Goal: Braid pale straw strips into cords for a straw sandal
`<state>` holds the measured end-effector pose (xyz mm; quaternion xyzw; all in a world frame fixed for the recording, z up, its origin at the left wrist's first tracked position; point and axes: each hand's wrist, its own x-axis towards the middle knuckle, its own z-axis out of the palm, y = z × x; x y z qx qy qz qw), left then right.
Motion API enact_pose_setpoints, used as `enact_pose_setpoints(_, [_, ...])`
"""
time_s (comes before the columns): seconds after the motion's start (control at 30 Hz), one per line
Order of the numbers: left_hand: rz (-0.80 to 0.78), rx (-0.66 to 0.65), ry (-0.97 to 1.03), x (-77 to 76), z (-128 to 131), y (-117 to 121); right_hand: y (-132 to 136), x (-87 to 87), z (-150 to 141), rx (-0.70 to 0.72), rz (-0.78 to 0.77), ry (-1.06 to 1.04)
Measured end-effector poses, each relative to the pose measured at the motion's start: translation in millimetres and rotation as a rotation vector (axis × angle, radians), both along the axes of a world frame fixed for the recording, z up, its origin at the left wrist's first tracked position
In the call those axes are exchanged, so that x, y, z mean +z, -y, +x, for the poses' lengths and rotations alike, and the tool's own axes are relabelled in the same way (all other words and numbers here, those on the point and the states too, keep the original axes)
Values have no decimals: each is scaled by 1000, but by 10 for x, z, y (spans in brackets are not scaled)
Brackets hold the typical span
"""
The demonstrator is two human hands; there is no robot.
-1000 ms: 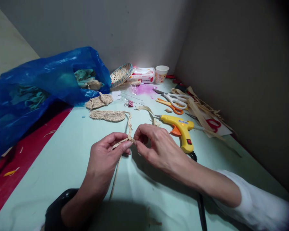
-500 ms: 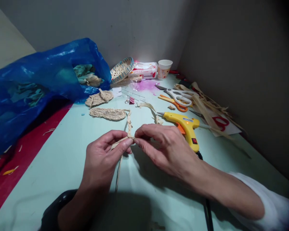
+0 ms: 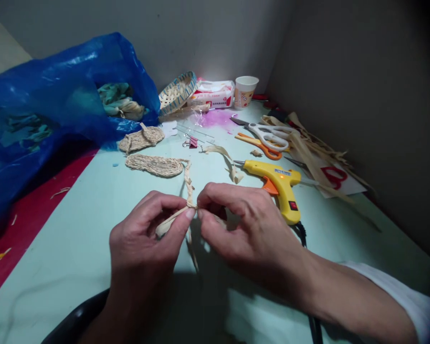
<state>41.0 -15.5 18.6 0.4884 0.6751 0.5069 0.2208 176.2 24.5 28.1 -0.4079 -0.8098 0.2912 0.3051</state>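
A pale braid of plant fibre [image 3: 189, 186] runs from a woven shoe sole [image 3: 154, 165] down to my fingers. My left hand [image 3: 154, 234] is closed, pinching the braid's near end and a flat loose strand [image 3: 167, 223] between thumb and fingers. Close against it, my right hand [image 3: 240, 220] is closed too, thumb and fingertips pinching a strand at the braid's end. Another loose strand [image 3: 192, 253] hangs below the left fingertips. Beyond the sole lies a small woven slipper [image 3: 142, 138] with a strap.
A yellow glue gun [image 3: 275, 177] lies right of my hands. Past it are white-handled scissors [image 3: 268, 135], orange scissors [image 3: 260, 145], red-handled scissors [image 3: 333, 177] and fibre strips [image 3: 308, 153]. Farther back stand a paper cup [image 3: 245, 91], tissue pack [image 3: 215, 94], basket [image 3: 179, 93] and blue bag [image 3: 68, 86].
Both hands stay at the braid's end and have shifted slightly left in view. The hanging strand now slants the other way. The whole scene has shifted a little with the camera.
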Motion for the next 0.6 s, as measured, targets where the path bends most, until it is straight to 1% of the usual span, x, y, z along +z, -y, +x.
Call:
enact_pose_setpoints(0.13, [13,17,-15,16,8,8,-10,-4,6,-3,-78,-6])
enact_pose_setpoints(0.23, [-6,20,-56,26,5,21,-7,-12,8,4,-98,-23])
enact_pose_setpoints(0.37, [-31,-11,-144,35,-9,48,14,-17,2,-27,-72,-36])
enact_pose_setpoints(0.47, [-68,-3,-138,37,-21,63,30,-18,-4,-38,-36,-37])
enact_pose_setpoints(0.6, [-167,38,-97,22,-42,60,38,-22,-4,-32,-11,-20])
